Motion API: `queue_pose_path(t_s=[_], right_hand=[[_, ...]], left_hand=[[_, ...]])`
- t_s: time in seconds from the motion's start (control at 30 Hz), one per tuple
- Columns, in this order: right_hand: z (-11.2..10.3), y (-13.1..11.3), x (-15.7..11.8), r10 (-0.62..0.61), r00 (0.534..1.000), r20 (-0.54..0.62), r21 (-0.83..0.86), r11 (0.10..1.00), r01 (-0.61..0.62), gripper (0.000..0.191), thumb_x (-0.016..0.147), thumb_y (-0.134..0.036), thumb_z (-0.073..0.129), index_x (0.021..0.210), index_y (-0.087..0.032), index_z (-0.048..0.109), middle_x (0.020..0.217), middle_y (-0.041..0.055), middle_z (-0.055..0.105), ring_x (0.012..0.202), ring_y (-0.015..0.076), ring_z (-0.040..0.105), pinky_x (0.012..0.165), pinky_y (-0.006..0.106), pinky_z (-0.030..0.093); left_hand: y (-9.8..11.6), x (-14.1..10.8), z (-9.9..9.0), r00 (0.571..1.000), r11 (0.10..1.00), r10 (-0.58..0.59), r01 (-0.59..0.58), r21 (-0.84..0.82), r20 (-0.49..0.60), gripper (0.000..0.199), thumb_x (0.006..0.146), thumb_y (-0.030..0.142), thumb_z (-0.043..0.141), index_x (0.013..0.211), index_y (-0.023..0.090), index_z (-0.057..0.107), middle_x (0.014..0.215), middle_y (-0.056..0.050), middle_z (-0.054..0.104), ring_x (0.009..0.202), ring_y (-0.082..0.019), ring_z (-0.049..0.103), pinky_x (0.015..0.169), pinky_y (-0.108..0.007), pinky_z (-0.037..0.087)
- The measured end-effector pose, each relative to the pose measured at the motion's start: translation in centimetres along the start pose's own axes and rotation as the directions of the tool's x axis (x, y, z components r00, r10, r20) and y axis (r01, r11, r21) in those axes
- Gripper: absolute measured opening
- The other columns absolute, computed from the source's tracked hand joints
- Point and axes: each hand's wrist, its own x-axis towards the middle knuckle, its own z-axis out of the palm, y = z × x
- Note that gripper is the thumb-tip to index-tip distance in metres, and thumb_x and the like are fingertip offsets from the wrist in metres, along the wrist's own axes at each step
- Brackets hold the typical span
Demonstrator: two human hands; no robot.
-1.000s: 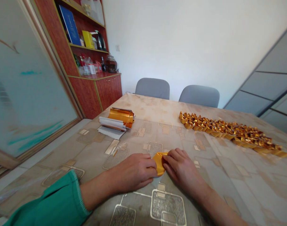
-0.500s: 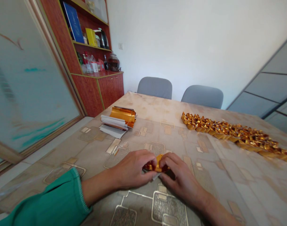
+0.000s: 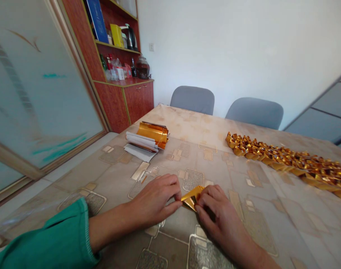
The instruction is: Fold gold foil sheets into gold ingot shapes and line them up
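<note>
Gold paper spans left hand to right hand, held both ends.

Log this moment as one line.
left hand: pinching gold paper | right hand: holding its right side | curled sheets: table, left | folded pieces: table, right

At eight o'clock I wear a green sleeve, plain, loose and creased, with a dark fold along its upper side. Its hem, facing three o'clock, is edged in fine pale stitching and stands wide of my arm at the lower end. My left hand is bare; toward five o'clock, my right hand and right forearm are bare too.
</note>
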Motion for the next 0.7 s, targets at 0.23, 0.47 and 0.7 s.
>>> queue_pose_path(t_s=[0.23, 0.47, 0.7], right_hand=[[0.8, 0.5, 0.5, 0.035, 0.999, -0.039, -0.063, 0.997, -0.038, 0.021, 0.09, -0.01, 0.051, 0.073, -0.022, 0.046, 0.088, 0.0052, 0.053, 0.084, 0.0226, 0.054, 0.072, 0.036, 0.045], [1.3, 0.9, 0.5, 0.04, 0.998, -0.047, -0.11, 0.993, -0.045, 0.023, 0.085, -0.008, 0.053, 0.071, -0.022, 0.042, 0.086, 0.0054, 0.053, 0.082, 0.0238, 0.052, 0.07, 0.038, 0.044], [1.2, 0.8, 0.6, 0.037, 0.997, -0.064, -0.12, 0.992, -0.045, 0.021, 0.084, -0.006, 0.054, 0.078, -0.023, 0.042, 0.084, 0.0036, 0.052, 0.08, 0.0224, 0.052, 0.067, 0.034, 0.043]], left_hand=[[0.3, 0.3, 0.2, 0.996, 0.995, -0.09, 0.091, 0.032, -0.012, 0.01, 0.089, 0.023, 0.062, 0.081, 0.019, 0.065, 0.092, -0.003, 0.06, 0.09, -0.02, 0.056, 0.079, -0.033, 0.04], [0.4, 0.4, 0.7, 0.984, 0.982, -0.173, 0.176, 0.062, -0.044, 0.009, 0.081, 0.023, 0.067, 0.074, 0.019, 0.064, 0.087, -0.001, 0.06, 0.086, -0.02, 0.055, 0.077, -0.033, 0.036], [0.1, 0.4, 0.5, 0.986, 0.986, -0.161, 0.163, 0.039, -0.042, 0.009, 0.081, 0.021, 0.067, 0.074, 0.019, 0.063, 0.086, -0.001, 0.061, 0.086, -0.02, 0.055, 0.074, -0.032, 0.036]])
